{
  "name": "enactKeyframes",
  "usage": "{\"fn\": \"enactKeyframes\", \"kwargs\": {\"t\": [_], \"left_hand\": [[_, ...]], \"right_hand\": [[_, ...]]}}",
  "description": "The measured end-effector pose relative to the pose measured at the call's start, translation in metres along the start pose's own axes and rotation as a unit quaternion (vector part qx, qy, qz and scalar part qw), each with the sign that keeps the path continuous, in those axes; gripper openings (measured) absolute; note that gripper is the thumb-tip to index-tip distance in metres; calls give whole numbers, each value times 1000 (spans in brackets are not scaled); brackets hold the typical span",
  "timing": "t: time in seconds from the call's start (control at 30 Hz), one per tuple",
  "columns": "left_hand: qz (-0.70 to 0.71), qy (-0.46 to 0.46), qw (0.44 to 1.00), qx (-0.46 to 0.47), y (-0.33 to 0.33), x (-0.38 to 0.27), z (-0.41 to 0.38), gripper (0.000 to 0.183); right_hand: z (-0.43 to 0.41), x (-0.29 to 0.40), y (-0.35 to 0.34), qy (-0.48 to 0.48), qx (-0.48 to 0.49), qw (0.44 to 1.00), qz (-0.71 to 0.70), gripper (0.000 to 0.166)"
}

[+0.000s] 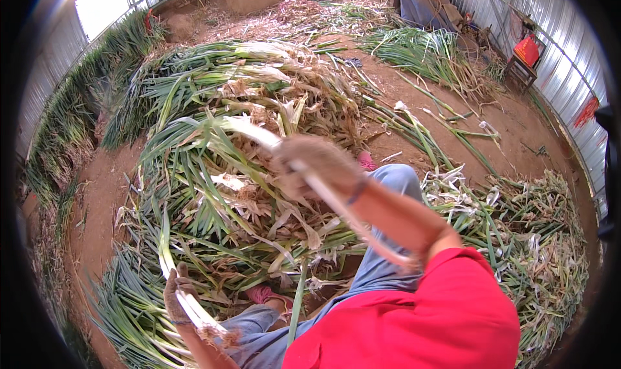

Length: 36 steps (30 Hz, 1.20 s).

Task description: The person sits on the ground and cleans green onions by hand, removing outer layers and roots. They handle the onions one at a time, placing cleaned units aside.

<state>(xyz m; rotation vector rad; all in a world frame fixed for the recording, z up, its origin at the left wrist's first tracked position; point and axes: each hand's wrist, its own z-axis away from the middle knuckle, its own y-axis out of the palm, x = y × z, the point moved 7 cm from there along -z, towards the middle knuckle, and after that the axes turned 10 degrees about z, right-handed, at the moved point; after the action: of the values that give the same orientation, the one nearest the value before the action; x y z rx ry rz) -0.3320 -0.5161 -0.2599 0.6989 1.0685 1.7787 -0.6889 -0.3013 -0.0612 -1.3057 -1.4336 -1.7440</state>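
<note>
My left hand (175, 296), in a brown glove, grips a few long green onions (190, 305). Their white shanks and bristly roots point down toward my thigh, and green leaves rise above the fist. Blurred by motion, my gloved right hand (315, 160) is closed around another long green onion (335, 209). Its pale lower stalk runs along my forearm, while the leafy end reaches over a heap of untrimmed onions (271, 92) with dry, papery outer leaves. Below my left hand lies a bundle of onions with clean white stalks (160, 337).
Beside my right knee spreads a pile of stripped leaves and skins (538, 252). More green onions (422, 53) lie at the far right. Upright onion bundles (73, 107) line the left wall. A small stool (521, 70) with a red bag stands by the corrugated metal wall (567, 43).
</note>
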Motion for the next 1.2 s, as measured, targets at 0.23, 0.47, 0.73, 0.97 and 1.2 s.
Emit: {"fn": "enactKeyframes", "kwargs": {"t": [0.23, 0.47, 0.73, 0.97, 1.2], "left_hand": [[21, 74, 996, -53, 15, 0, 8, 35], [-29, 202, 979, -7, 50, -20, 77, 24], [-325, 457, 824, -76, 89, -30, 257, 24], [-406, 487, 658, -406, -42, -98, 348, 44], [-613, 345, 486, -519, -65, -99, 279, 72]], "right_hand": [[104, 155, -107, -189, -115, 966, 137, 45], [39, 278, -365, -27, -499, 488, 716, 47], [-112, 0, -269, -56, -88, 891, 442, 24], [-152, -126, -56, -160, 108, 715, 672, 30], [-221, -248, -28, 222, 75, 700, 675, 65]]}}
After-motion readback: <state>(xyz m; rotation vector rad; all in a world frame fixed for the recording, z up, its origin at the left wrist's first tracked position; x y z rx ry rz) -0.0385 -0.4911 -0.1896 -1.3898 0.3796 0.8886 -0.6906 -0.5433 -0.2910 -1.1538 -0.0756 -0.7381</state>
